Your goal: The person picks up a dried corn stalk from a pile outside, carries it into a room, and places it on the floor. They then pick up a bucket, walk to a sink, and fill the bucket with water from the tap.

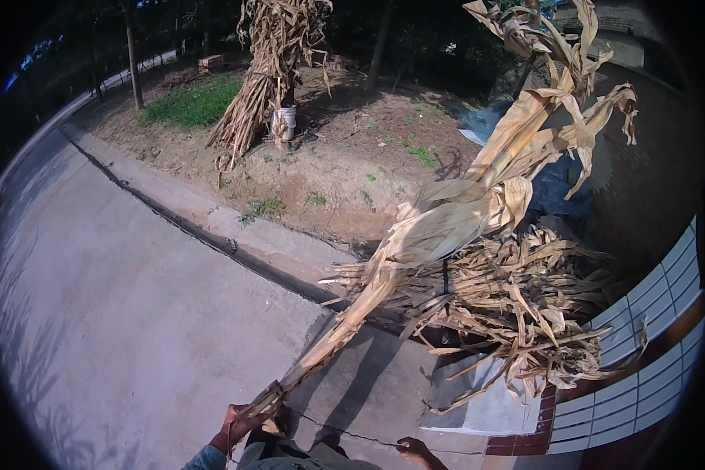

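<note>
My left hand (241,427) is wrapped round the lower end of dried corn stalks (348,325) at the lower edge. They rise slantwise to the upper right, with pale, curled leaves at the far end. My right hand (420,452) is low in the picture, apart from the stalks. Its fingers look curled, with nothing visible in them. A tied bundle of corn stalks (486,286) lies on its side to the right, partly behind the held stalks.
Another stack of stalks (262,94) stands upright on the dirt bank, beside a white bucket (284,124). A narrow gutter (211,249) runs between concrete paving (133,298) and the bank. At the right is a white-tiled wall (627,384); blue sheeting (560,184) lies behind the stalks.
</note>
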Tool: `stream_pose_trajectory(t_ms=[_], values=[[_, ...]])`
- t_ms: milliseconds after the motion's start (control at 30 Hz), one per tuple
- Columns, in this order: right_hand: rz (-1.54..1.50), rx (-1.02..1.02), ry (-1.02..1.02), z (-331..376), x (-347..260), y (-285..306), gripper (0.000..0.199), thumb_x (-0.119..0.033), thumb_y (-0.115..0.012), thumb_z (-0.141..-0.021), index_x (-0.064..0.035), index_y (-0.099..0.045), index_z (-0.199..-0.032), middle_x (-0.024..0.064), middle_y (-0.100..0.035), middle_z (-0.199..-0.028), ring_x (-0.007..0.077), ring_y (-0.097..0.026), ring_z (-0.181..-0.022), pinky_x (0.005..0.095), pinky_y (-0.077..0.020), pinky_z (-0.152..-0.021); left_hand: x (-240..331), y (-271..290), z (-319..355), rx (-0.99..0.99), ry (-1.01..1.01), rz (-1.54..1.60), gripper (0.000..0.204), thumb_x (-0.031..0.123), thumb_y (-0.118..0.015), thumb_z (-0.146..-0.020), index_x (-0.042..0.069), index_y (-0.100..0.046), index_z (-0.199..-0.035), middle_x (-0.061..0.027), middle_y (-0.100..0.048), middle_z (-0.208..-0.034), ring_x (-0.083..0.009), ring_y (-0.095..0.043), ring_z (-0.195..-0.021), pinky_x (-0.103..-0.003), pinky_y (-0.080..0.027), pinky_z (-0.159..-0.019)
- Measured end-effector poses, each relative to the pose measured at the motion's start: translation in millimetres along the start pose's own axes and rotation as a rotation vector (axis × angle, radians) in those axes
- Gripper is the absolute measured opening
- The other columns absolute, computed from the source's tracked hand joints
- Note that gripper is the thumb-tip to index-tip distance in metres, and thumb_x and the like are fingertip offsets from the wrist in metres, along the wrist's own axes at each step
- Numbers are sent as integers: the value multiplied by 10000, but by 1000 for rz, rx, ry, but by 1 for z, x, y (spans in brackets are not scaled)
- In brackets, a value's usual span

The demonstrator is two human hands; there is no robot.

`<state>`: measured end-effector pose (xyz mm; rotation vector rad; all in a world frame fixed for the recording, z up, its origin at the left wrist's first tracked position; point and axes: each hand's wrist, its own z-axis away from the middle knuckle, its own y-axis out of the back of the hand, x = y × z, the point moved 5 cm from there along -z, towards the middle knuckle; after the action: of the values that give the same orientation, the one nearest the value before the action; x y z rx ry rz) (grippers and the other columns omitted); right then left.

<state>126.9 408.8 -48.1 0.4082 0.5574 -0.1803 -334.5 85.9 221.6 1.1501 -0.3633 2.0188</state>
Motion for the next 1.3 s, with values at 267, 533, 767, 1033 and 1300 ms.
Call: stream_pose_trajectory(t_ms=[267,533,767,1033,1300], values=[[443,239,253,82,-5,-40,362,-334,-635,-792,-105,-592,-1068,73,-658,-842,194,-645,-726,325,-508,-698,-40,14,-5,-81,-149,-109,341,323,-688,-746,17,-636,-886,4,-508,-531,-96,-432,-406,-270,-359,-368],[26,219,-182,180,-36,-172,348,-300,-650,-813,-108,-582,-1096,82,-634,-894,157,-627,-758,319,-501,-707,-71,62,-35,-282,-64,-306,215,259,-668,-797,62,-649,-881,-18,-556,-637,-117,-479,-512,-271,-394,-454],[-95,328,-204,221,-50,-230,376,-321,-647,-812,-100,-570,-1106,102,-638,-936,184,-626,-712,333,-501,-693,-65,56,-50,-456,-146,-431,191,231,-684,-773,53,-646,-830,-23,-567,-629,-107,-492,-537,-273,-404,-472],[-231,503,-189,265,-2,-271,338,-339,-618,-821,-129,-581,-1083,105,-639,-858,176,-619,-719,326,-496,-663,-57,-38,-40,-610,-304,-578,178,196,-706,-739,33,-640,-767,-19,-562,-589,-75,-479,-540,-265,-394,-467],[-579,704,-536,354,106,-337,351,-331,-592,-773,-123,-610,-1055,89,-667,-810,192,-644,-656,328,-519,-662,-67,-172,-12,-799,-637,-698,175,161,-728,-705,14,-634,-705,-14,-557,-549,-42,-466,-542,-256,-383,-461]])
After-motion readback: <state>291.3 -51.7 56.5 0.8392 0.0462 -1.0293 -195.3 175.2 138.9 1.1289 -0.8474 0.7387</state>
